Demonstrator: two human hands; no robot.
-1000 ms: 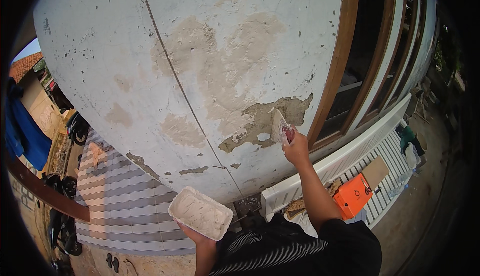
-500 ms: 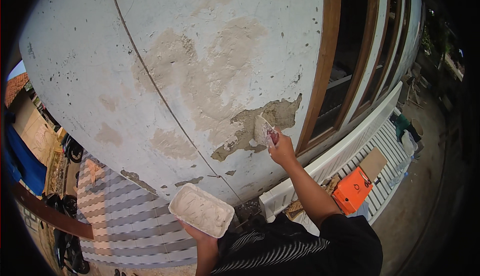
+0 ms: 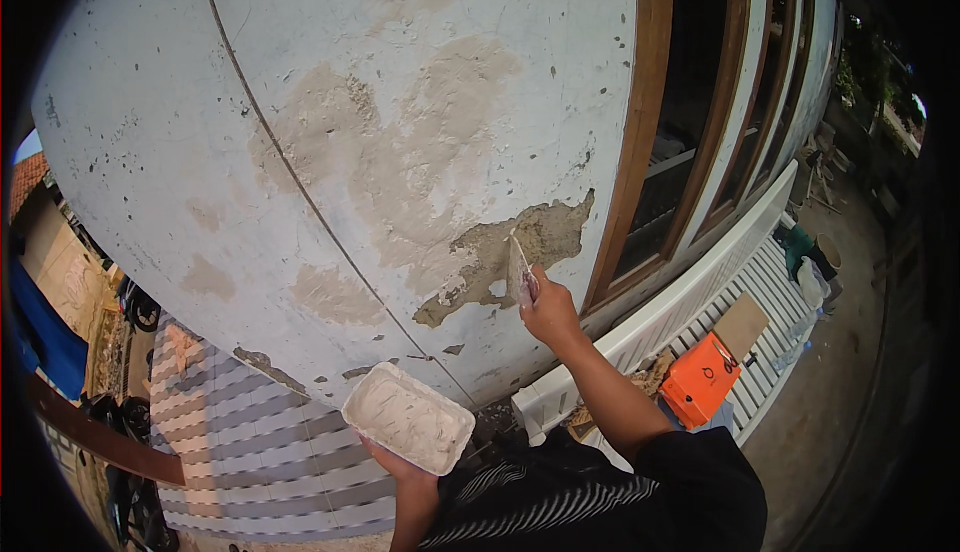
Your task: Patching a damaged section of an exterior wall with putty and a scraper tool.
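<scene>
My right hand (image 3: 550, 312) is closed round the handle of a putty knife (image 3: 519, 270), whose blade stands edge-on at the bare grey patch (image 3: 555, 232) of a chipped white wall (image 3: 560, 72). Whether the blade touches the wall I cannot tell. Low in front of me, my left hand (image 3: 395, 462) holds up a white rectangular tub (image 3: 458, 442) from beneath. Pale beige filler (image 3: 405, 414) covers the inside of the tub. Smoothed beige filler patches (image 3: 420, 152) spread over the wall left of and above the bare spot.
A thin cable (image 3: 270, 132) runs slantwise down the wall. Brown-framed windows (image 3: 625, 142) are on the right. Below them a white slatted bench (image 3: 757, 392) carries an orange box (image 3: 697, 380), scissors and a brown board (image 3: 740, 327). Striped tiles (image 3: 250, 452) lie at lower left.
The putty knife has turned from showing its blade face to nearly edge-on, as my right hand shifted slightly down and left. The wall has slid a little left in view.
</scene>
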